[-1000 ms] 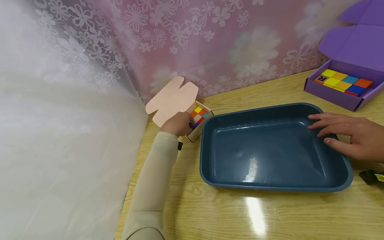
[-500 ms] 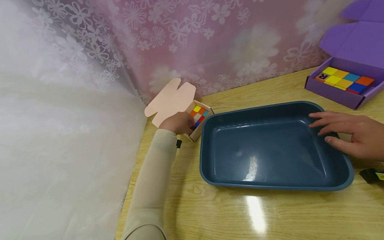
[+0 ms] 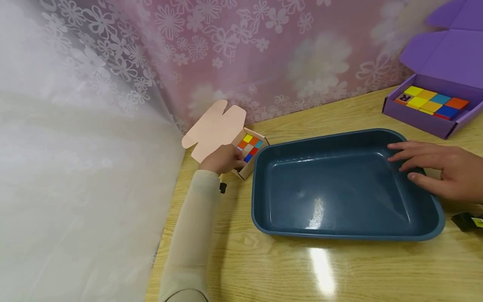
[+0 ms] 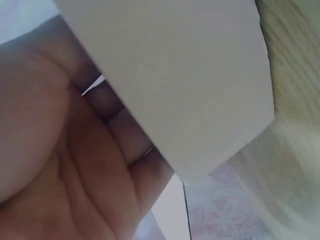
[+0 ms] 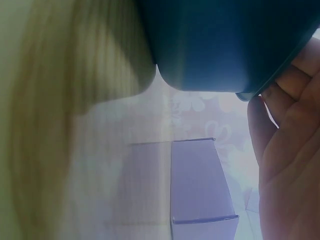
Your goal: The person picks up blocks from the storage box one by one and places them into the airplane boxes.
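In the head view my left hand [image 3: 220,159] reaches over the near end of a small pale-pink cardboard box [image 3: 247,170]. Its fingers dip inside, beside the colourful square blocks [image 3: 247,147] packed there; I cannot tell whether they pinch one. The left wrist view has the box wall [image 4: 175,90] covering the fingertips. On the right, my right hand [image 3: 447,170] rests over the rim of a large dark-blue plastic basin [image 3: 339,237], fingers relaxed and spread. The right wrist view shows its fingers against the basin's outer side [image 5: 215,45].
A purple box [image 3: 415,115] stands open at the back right, holding several coloured square blocks [image 3: 430,100], one marked R. The pink box's lid [image 3: 216,128] leans back by the flowered curtain [image 3: 245,54]. Bare wood of the table [image 3: 271,268] lies before the basin.
My left hand has shifted slightly toward the near end of the pink box, uncovering a little more of the blocks. The right hand has stayed on the basin.
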Motion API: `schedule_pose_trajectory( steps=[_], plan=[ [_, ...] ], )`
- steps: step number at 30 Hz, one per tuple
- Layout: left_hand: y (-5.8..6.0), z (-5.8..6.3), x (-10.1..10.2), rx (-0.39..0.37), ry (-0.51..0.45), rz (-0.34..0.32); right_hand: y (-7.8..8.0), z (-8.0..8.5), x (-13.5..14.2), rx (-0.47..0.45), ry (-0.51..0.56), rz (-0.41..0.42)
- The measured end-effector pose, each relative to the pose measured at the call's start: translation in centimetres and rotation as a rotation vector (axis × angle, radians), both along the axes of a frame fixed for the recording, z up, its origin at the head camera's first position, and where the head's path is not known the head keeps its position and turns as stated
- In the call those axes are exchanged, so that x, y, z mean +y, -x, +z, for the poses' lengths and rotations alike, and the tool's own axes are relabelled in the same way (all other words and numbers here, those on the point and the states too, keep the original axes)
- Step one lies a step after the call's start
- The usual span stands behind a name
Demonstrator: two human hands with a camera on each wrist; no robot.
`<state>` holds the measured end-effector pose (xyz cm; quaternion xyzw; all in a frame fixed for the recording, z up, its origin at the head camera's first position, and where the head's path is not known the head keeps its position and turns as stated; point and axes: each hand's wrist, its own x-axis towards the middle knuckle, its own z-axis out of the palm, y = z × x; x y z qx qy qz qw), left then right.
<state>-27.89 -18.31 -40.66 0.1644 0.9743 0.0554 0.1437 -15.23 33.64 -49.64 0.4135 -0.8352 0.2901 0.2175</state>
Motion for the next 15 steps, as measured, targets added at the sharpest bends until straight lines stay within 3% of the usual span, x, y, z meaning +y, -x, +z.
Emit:
schedule_pose_trajectory(
  steps=[7,11,15],
  plan=[
    [-2.6,-1.1,1.2,0.120,-0.129,-0.054,-0.1,0.1,0.0,-0.022,-0.012,-0.040],
    [-3.9,-1.6,1.0,0.214,-0.091,-0.062,-0.7,0.4,-0.1,-0.009,0.004,-0.111],
    [-4.4,-2.0,0.6,0.299,-0.014,-0.063,-0.8,1.3,0.2,0.044,0.065,-0.160]
  ],
)
